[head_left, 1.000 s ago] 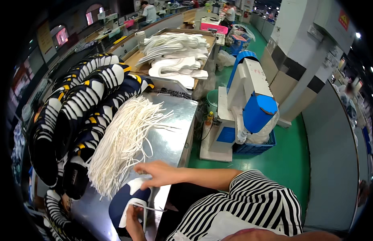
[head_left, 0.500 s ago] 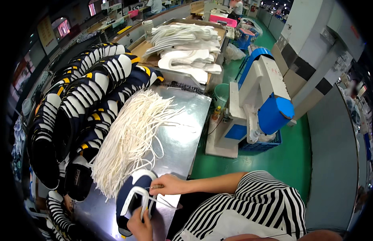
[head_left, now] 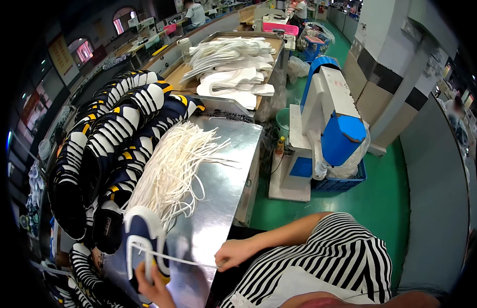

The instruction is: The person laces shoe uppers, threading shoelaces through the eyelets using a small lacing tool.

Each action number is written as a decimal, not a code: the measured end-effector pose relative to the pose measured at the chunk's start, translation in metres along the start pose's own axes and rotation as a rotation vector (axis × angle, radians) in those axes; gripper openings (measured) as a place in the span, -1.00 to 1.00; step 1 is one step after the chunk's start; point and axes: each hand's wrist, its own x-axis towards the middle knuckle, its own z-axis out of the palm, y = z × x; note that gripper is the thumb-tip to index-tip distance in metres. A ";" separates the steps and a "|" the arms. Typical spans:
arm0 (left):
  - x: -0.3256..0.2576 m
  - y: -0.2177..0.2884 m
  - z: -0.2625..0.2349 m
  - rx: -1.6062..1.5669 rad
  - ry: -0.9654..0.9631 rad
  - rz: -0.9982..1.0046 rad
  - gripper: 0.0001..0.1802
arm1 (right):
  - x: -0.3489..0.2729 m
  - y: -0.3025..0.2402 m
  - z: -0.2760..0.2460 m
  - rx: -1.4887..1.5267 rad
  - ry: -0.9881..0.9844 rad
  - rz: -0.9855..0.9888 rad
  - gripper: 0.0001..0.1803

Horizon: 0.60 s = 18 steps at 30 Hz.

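Observation:
A navy and white shoe upper point(head_left: 141, 222) with a yellow patch lies at the near edge of the metal table. My left hand point(head_left: 155, 285) is closed on its lower part, thumb and fingers gripping the white eyelet edge. From an eyelet, a white shoelace point(head_left: 184, 261) runs taut to the right. My right hand point(head_left: 235, 254) is closed on the far end of that lace, just past the table's edge; a small part of what sits in its fingertips is hidden. Beyond the upper lies a loose bundle of white laces point(head_left: 164, 159).
Long stacks of nested shoe uppers point(head_left: 107, 133) line the left side. A tray behind holds white shoe parts point(head_left: 231, 64). To the right stands a blue and white machine point(head_left: 326, 123), with a blue crate point(head_left: 344, 179) by it. Other people sit far off.
My right hand has moved away from the upper to the right and drawn the lace out straight. The upper and my left hand have shifted left.

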 end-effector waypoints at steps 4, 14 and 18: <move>0.005 0.011 -0.024 -0.112 -0.006 -0.098 -0.68 | -0.056 -0.017 -0.009 0.075 -0.013 -0.058 -0.72; -0.031 -0.077 0.023 0.072 -0.410 0.007 -0.68 | 0.044 -0.033 -0.049 0.627 0.439 -0.015 -0.77; -0.013 -0.078 0.067 0.103 -0.454 0.161 -0.66 | 0.051 -0.023 -0.052 0.713 0.498 0.064 -0.76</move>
